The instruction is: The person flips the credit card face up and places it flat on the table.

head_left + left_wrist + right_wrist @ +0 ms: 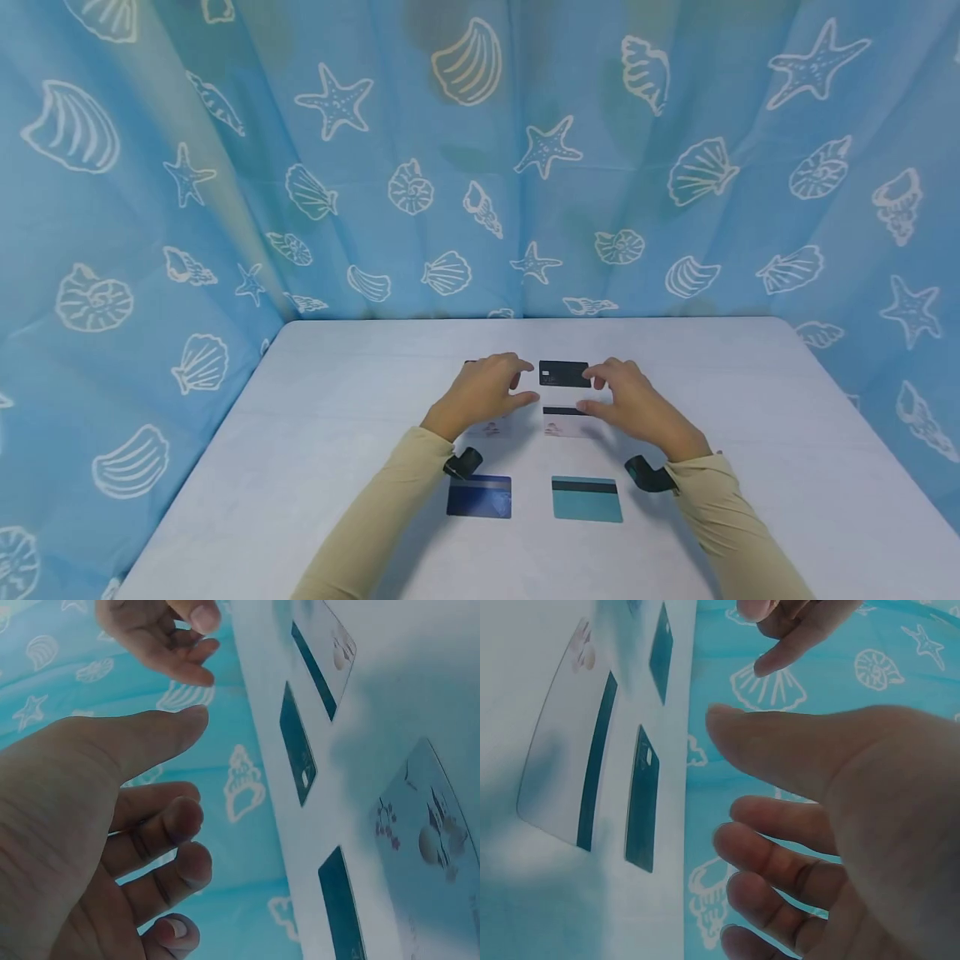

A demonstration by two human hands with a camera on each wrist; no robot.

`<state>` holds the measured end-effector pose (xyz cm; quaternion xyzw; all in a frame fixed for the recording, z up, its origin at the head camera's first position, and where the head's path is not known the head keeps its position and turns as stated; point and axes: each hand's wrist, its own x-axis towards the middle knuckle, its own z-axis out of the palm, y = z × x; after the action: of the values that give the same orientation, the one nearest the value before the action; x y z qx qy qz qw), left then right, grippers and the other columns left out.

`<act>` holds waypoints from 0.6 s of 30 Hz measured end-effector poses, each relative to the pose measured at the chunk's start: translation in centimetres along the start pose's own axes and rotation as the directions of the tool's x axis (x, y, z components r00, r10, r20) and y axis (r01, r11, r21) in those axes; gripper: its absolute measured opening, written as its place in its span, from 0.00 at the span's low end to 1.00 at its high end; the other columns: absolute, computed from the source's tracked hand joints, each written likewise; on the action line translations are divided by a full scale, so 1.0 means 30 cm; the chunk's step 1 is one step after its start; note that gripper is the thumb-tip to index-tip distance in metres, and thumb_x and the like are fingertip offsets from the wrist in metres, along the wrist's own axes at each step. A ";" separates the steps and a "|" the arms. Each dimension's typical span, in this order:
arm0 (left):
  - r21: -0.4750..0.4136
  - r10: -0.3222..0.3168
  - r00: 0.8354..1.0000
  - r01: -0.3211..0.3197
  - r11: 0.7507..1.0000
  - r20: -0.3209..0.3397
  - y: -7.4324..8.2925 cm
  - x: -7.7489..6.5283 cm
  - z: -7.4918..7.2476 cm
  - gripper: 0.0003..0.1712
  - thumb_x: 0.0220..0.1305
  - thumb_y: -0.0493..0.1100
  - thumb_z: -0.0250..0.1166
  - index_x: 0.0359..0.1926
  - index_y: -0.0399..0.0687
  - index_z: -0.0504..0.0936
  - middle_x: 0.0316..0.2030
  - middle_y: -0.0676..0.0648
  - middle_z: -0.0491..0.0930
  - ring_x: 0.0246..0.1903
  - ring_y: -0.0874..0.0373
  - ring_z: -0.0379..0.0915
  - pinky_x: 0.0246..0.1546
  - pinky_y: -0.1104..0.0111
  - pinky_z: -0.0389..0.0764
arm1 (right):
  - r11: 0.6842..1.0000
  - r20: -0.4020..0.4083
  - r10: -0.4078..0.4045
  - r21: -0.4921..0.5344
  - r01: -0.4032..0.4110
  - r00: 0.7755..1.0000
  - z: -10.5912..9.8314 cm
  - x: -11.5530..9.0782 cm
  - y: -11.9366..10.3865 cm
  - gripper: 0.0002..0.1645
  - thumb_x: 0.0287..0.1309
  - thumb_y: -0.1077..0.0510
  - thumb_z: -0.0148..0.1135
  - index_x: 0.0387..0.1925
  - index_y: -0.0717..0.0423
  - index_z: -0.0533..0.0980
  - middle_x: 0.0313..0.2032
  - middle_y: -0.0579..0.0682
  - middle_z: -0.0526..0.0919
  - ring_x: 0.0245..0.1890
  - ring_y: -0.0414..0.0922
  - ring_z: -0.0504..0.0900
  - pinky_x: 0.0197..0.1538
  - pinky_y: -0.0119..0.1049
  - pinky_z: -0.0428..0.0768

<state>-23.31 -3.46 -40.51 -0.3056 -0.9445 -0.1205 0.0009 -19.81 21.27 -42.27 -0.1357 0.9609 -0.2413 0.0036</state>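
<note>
My left hand [483,392] hovers over the left column of cards, fingers loosely bent and nothing held. Beneath it are a white card with a flower print [431,855] and a dark card [342,907], both largely hidden in the head view. Above the right column is my right hand [633,400], also loosely curved, its thumb and fingers apart. Its fingertips overlap the edge of a black card with a chip [564,374] in the head view, but the right wrist view shows them off the table. Nearer lies a white card with a black stripe [564,425].
Closer to the front, a dark blue card [480,502] and a teal striped card [587,503] lie flat on the white table [315,467]. A blue curtain with shell prints [480,167] hangs behind and beside it. Both wrists carry small black devices [463,463].
</note>
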 end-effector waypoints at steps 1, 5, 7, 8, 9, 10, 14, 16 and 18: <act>-0.003 0.000 1.000 0.000 1.000 0.010 0.003 0.005 0.003 0.30 0.67 0.59 0.70 0.63 0.48 0.83 0.34 0.52 0.82 0.29 0.63 0.70 0.27 0.73 0.70 | 1.000 0.011 0.006 -0.001 -0.006 1.000 0.002 0.001 0.004 0.32 0.61 0.50 0.74 0.61 0.62 0.77 0.47 0.58 0.81 0.49 0.54 0.72 0.52 0.52 0.79; -0.012 0.003 0.998 -0.002 1.000 0.056 0.013 0.024 0.020 0.30 0.68 0.59 0.69 0.64 0.48 0.82 0.35 0.52 0.83 0.29 0.63 0.72 0.27 0.73 0.71 | 0.999 0.072 0.026 -0.020 -0.025 0.997 0.011 0.008 0.022 0.32 0.60 0.49 0.74 0.61 0.61 0.77 0.47 0.57 0.80 0.48 0.53 0.72 0.50 0.51 0.78; -0.015 -0.002 0.997 0.003 1.000 0.079 0.020 0.030 0.029 0.31 0.68 0.60 0.69 0.64 0.49 0.81 0.36 0.52 0.83 0.31 0.62 0.73 0.28 0.73 0.73 | 0.999 0.108 0.042 -0.030 -0.039 0.993 0.016 0.010 0.028 0.32 0.59 0.48 0.75 0.60 0.61 0.77 0.47 0.56 0.80 0.47 0.53 0.72 0.50 0.51 0.78; -0.015 -0.006 0.996 0.007 1.000 0.089 0.022 0.033 0.037 0.31 0.67 0.60 0.69 0.65 0.50 0.81 0.36 0.53 0.83 0.31 0.63 0.73 0.29 0.73 0.73 | 0.999 0.126 0.045 -0.036 -0.040 0.991 0.018 0.011 0.030 0.33 0.59 0.48 0.75 0.60 0.60 0.77 0.47 0.56 0.80 0.47 0.52 0.72 0.50 0.51 0.78; -0.019 -0.011 0.995 0.013 1.000 0.100 0.025 0.033 0.044 0.31 0.67 0.60 0.69 0.65 0.51 0.81 0.36 0.53 0.83 0.32 0.62 0.73 0.29 0.72 0.73 | 0.998 0.141 0.047 -0.038 -0.042 0.989 0.020 0.011 0.031 0.33 0.58 0.49 0.76 0.60 0.60 0.78 0.46 0.56 0.80 0.47 0.52 0.73 0.50 0.52 0.78; -0.022 -0.012 0.994 0.015 1.000 0.108 0.028 0.034 0.052 0.31 0.67 0.60 0.70 0.65 0.51 0.81 0.36 0.54 0.82 0.32 0.63 0.73 0.29 0.72 0.73 | 0.998 0.152 0.049 -0.041 -0.043 0.987 0.022 0.010 0.033 0.33 0.57 0.49 0.77 0.59 0.60 0.78 0.46 0.56 0.81 0.47 0.52 0.73 0.51 0.52 0.78; -0.010 0.003 0.991 -0.002 1.000 0.132 0.035 0.034 0.084 0.33 0.65 0.61 0.71 0.65 0.50 0.81 0.36 0.54 0.82 0.31 0.63 0.73 0.31 0.69 0.73 | 0.998 0.178 0.058 -0.049 -0.050 0.982 0.022 0.002 0.035 0.34 0.52 0.50 0.80 0.57 0.61 0.79 0.46 0.56 0.81 0.47 0.53 0.73 0.53 0.54 0.78; 0.001 0.014 0.990 -0.014 1.000 0.138 0.038 0.034 0.097 0.33 0.65 0.61 0.71 0.64 0.49 0.82 0.37 0.54 0.84 0.31 0.63 0.73 0.33 0.68 0.75 | 0.996 0.186 0.077 -0.052 -0.069 0.980 0.024 -0.001 0.038 0.34 0.51 0.50 0.81 0.57 0.60 0.79 0.47 0.56 0.81 0.48 0.53 0.74 0.55 0.55 0.79; 0.013 0.020 0.989 -0.022 1.000 0.147 0.042 0.037 0.108 0.34 0.64 0.63 0.71 0.63 0.49 0.83 0.40 0.53 0.85 0.32 0.63 0.73 0.35 0.68 0.77 | 0.995 0.193 0.092 -0.055 -0.083 0.977 0.026 -0.004 0.045 0.35 0.50 0.50 0.82 0.57 0.59 0.79 0.48 0.57 0.81 0.49 0.53 0.74 0.56 0.55 0.79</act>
<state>-23.25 -1.10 -43.30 -0.3237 -0.9395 -0.0909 -0.0652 -19.99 22.07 -43.59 -0.1162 0.9663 -0.2042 0.1053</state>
